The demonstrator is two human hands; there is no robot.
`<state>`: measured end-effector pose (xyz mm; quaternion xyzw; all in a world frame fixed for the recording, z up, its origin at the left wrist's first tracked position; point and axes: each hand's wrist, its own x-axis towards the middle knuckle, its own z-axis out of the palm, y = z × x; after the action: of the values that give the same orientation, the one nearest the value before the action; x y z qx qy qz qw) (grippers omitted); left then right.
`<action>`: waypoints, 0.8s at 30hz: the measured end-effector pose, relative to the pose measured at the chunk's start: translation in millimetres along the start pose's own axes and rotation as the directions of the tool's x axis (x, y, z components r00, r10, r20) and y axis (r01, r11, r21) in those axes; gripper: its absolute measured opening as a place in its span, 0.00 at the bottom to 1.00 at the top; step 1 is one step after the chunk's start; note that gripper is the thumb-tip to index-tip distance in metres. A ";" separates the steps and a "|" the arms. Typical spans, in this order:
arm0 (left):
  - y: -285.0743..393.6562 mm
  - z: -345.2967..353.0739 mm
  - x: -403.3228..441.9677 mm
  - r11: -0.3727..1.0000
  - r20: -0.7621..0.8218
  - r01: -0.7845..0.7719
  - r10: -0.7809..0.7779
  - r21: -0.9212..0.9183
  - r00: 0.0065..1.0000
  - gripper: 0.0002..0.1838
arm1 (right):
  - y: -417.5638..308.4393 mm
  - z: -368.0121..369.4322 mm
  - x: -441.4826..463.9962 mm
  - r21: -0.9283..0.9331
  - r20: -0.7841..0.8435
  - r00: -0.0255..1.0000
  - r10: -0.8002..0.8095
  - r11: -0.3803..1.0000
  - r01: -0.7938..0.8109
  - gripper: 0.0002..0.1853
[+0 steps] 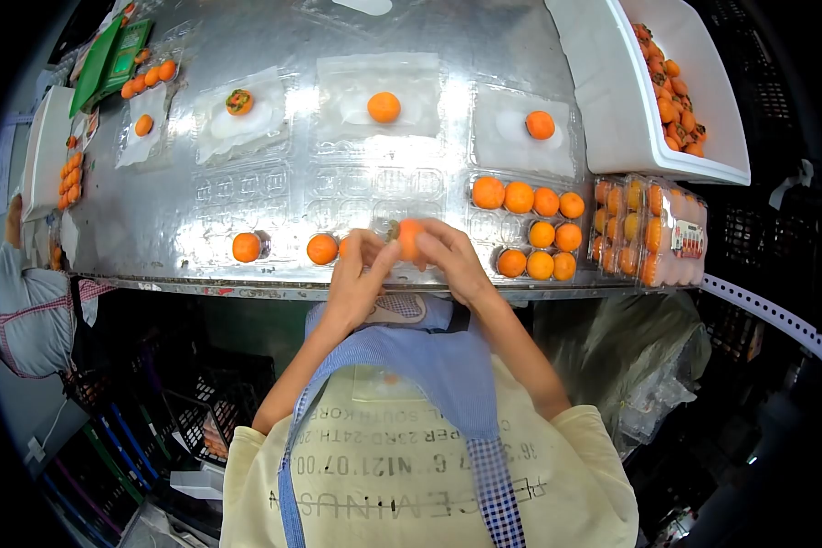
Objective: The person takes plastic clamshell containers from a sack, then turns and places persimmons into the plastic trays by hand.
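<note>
At the front edge of the metal table, my right hand point(452, 260) holds an orange persimmon point(410, 239) between its fingers. My left hand point(361, 274) is just left of it, its fingers pinched near the persimmon's stem side; what they grip, if anything, is too small to make out. Another persimmon point(322, 248) lies left of my left hand, and one more point(246, 247) sits farther left. To the right of my hands, a clear tray holds several persimmons point(519, 197). Behind my hands are clear trays with hollow cups point(374, 184).
Single persimmons point(384, 107) rest on clear lids with white film at the back. A white bin point(603, 91) of persimmons stands at the right, beside stacked filled packs point(653, 228). A green crate point(110, 64) is at the far left, above a co-worker's sleeve point(32, 310).
</note>
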<state>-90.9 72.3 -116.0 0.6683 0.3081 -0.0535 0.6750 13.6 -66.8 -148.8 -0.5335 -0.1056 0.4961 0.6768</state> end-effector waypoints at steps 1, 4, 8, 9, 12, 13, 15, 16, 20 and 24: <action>3.6 1.2 0.1 0.983 -0.077 -0.120 0.131 0.138 0.988 0.29 | -0.1 -0.3 0.1 -0.002 -0.010 1.000 0.019 1.000 -0.019 0.24; -2.1 4.4 0.7 0.945 -0.022 -0.326 0.326 0.018 0.945 0.24 | -0.8 0.7 -1.6 -0.027 -0.007 1.000 0.002 1.000 -0.002 0.22; 0.2 13.2 0.0 0.932 0.027 -0.291 0.303 -0.215 0.953 0.18 | -9.3 13.1 -3.4 0.063 0.012 0.998 0.056 0.996 -0.057 0.23; -1.5 10.9 1.7 0.938 0.054 -0.251 0.271 -0.239 0.961 0.19 | -11.0 15.8 -3.2 0.044 0.010 0.998 0.061 0.997 -0.062 0.23; -5.1 3.5 6.7 0.947 0.129 -0.141 0.185 -0.290 0.974 0.25 | -8.3 19.5 -2.4 0.117 0.017 0.995 0.101 0.988 -0.103 0.23; -2.9 3.0 6.4 0.948 0.147 -0.114 0.164 -0.296 0.976 0.27 | -7.4 19.7 -2.2 0.163 0.022 0.993 0.118 0.979 -0.120 0.22; -1.6 3.0 6.7 0.934 0.164 -0.145 0.207 -0.326 0.965 0.26 | -9.8 19.2 -3.0 0.234 0.028 0.987 0.156 0.959 -0.158 0.22; -1.7 3.2 7.0 0.915 0.159 -0.201 0.270 -0.351 0.950 0.25 | -10.8 18.6 -3.4 0.270 0.031 0.984 0.174 0.947 -0.176 0.23; -5.9 3.1 5.9 0.923 0.164 -0.287 0.334 -0.256 0.928 0.28 | -7.2 13.8 -3.2 0.323 0.043 0.982 0.186 0.927 -0.189 0.24; -8.4 1.6 8.5 0.948 0.115 -0.279 0.298 -0.156 0.948 0.31 | -9.5 17.5 -5.7 0.225 0.033 0.986 0.164 0.960 -0.167 0.25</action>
<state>-87.5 72.9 -127.5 0.6527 0.1628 0.0215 0.7396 4.4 -59.9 -131.6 -0.4561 -0.0083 0.5636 0.6886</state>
